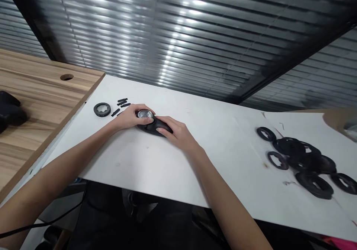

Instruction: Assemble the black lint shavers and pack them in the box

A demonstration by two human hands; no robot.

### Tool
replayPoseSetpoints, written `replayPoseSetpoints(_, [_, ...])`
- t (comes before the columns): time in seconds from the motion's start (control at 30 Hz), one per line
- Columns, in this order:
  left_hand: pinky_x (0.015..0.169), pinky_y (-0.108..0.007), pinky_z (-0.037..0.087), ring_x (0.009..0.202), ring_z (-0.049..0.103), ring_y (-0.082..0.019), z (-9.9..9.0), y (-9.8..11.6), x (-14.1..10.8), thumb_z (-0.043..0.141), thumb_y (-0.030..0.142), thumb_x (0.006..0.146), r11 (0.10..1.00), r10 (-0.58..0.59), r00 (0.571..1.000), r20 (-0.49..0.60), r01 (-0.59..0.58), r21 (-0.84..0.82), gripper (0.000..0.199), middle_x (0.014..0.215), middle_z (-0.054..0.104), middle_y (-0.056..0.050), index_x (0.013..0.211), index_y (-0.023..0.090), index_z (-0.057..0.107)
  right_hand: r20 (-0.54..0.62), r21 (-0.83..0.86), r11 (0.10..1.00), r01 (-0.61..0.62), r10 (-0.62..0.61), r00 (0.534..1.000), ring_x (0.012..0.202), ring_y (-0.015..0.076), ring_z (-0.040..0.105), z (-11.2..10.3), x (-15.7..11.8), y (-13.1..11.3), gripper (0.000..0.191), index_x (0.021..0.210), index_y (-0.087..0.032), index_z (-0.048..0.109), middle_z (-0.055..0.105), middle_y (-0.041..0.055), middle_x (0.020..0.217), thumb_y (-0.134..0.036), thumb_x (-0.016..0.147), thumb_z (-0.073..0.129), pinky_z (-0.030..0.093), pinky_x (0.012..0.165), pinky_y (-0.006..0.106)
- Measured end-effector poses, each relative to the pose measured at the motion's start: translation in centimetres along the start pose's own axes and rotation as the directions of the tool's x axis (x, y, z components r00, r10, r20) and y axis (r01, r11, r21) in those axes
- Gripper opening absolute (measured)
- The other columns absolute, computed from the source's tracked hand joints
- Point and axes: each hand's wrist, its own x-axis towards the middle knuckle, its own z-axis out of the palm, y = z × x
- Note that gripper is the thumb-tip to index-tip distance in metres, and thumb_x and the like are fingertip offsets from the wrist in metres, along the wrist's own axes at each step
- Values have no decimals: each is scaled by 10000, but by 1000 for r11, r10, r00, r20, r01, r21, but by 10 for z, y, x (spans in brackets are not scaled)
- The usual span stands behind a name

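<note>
A black fabric shaver [160, 125] with a round, perforated metal head [145, 114] lies low over the white table, both of my hands around it. My left hand [133, 117] grips the head end, its thumb pressed along the rim of the metal disc. The handle end is held by my right hand [176, 130], with fingers over the top and thumb on the near side. Just left of my left hand are several small black strips [122, 102]. Farther left lies a single black ring [102, 109] with a notched inner edge.
At the right of the white table [178, 168] is a loose heap of black rings [304, 157], some overlapping. A wooden desk [33, 94] with a round hole adjoins on the left, with a black object [9, 109] on it. Blinds [156, 31] stand behind the table.
</note>
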Motion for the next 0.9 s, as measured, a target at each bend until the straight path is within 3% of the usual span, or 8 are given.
replayPoseSetpoints(0.27, [835,-328,539,946,676,-228,-4,-3,1,854,529,750,999,-20,997,71,17,41,442,1041,740,-56,1052,208,815,45,73,995,-74,71,996,1232,298,687,-4,1,-3,369,1391,-323,635,700,52,1374,-514,1081,576,566,1080,479])
replayPoseSetpoints(0.47, [879,-350,540,989,679,-245,-4,-1,0,841,539,754,999,-32,998,63,30,35,474,1065,740,-63,1091,206,818,63,89,988,-127,122,991,1275,318,658,-3,1,-3,469,1447,-331,618,683,64,1414,-536,1027,666,530,1111,532])
replayPoseSetpoints(0.7, [980,-386,519,1084,680,-275,-5,-4,0,753,591,852,997,7,998,64,-12,77,490,1148,768,-78,1161,213,797,100,254,953,-164,143,985,1316,286,648,-3,4,1,385,1379,-315,670,694,44,1439,-491,1112,454,494,1138,518])
replayPoseSetpoints(0.9, [948,-361,508,1081,649,-251,3,-6,-9,664,536,935,997,17,999,46,-20,73,432,1194,719,-84,1202,198,700,99,263,947,-186,166,981,1240,289,661,0,3,-9,382,1367,-275,616,703,84,1365,-497,1123,422,510,1085,507])
